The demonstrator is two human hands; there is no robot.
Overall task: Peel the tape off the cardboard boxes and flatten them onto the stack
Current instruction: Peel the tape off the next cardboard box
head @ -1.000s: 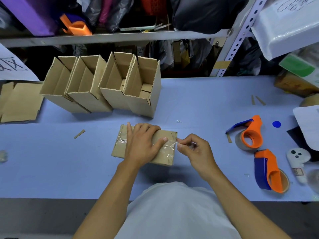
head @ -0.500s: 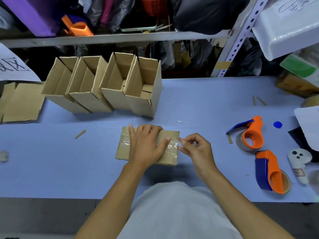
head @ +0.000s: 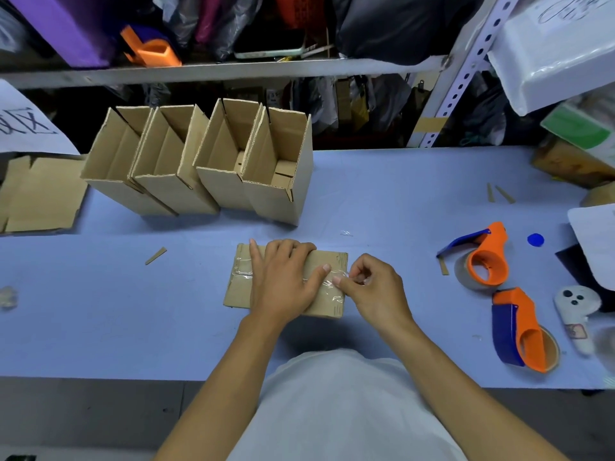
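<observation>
This looks like a packing or shipping workroom rather than a home. A long worktable with a pale blue surface carries a row of four open brown corrugated cardboard boxes standing side by side, with flattened brown cardboard sheets lying at the far left. Two orange-and-blue handheld tape dispensers loaded with brown tape rolls lie to the right. Behind the table runs a grey metal shelf with a perforated upright post, crammed with dark plastic bags and packages, and a white plastic-wrapped parcel with handwriting on it sits at upper right.
</observation>
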